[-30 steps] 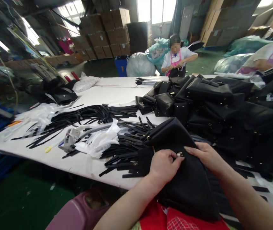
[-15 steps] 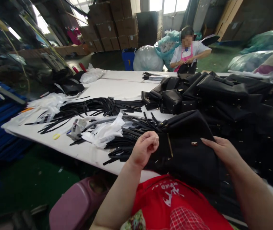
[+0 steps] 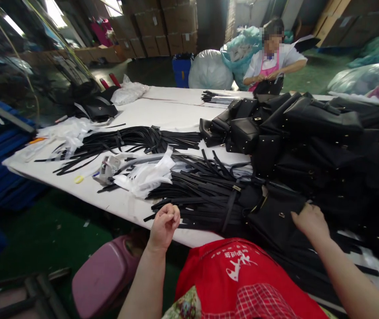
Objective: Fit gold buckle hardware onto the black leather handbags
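Note:
A black handbag (image 3: 276, 215) with small gold-coloured fittings lies partly folded in front of me, at the table's near edge. My right hand (image 3: 311, 221) grips its upper right edge, thumb on the near face, with some fingers hidden behind. Off to the left, my left hand (image 3: 165, 221) is closed with its fingers curled in, apart from the bag. Whether something small is in it, I cannot make out. Just beyond that hand, a bundle of black straps (image 3: 196, 195) spreads across the table, one strap with a gold-coloured buckle reaching toward the bag.
More black bags (image 3: 322, 128) are heaped on the right of the white table (image 3: 172, 106). A second bundle of straps (image 3: 136, 139), white plastic wrapping (image 3: 152, 175) and a grey tape dispenser (image 3: 109, 169) lie leftward. A pink stool (image 3: 101, 277) stands below; a co-worker (image 3: 272, 62) sits across.
My left hand has moved left and down, away from the bag. My right hand and the bag have shifted lower, the bag now more folded, uncovering the straps beside it.

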The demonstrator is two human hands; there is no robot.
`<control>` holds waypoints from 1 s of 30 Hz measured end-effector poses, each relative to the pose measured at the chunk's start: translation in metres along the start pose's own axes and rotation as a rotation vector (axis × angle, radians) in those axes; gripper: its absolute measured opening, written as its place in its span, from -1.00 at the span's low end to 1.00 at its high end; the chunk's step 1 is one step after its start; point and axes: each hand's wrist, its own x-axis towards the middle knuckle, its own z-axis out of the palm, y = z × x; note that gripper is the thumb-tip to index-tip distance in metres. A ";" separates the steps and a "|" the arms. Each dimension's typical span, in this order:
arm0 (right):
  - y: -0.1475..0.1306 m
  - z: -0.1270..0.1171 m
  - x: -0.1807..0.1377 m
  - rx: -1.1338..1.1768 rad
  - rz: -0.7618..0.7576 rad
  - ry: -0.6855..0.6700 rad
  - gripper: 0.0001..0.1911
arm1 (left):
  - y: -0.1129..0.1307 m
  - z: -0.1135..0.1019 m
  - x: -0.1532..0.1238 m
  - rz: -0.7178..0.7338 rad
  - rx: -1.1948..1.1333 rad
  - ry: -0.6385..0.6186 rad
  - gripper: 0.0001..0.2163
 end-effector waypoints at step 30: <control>-0.096 -0.023 0.010 -0.085 -0.366 -0.194 -0.45 | -0.052 0.048 0.006 -0.287 0.299 -0.109 -0.62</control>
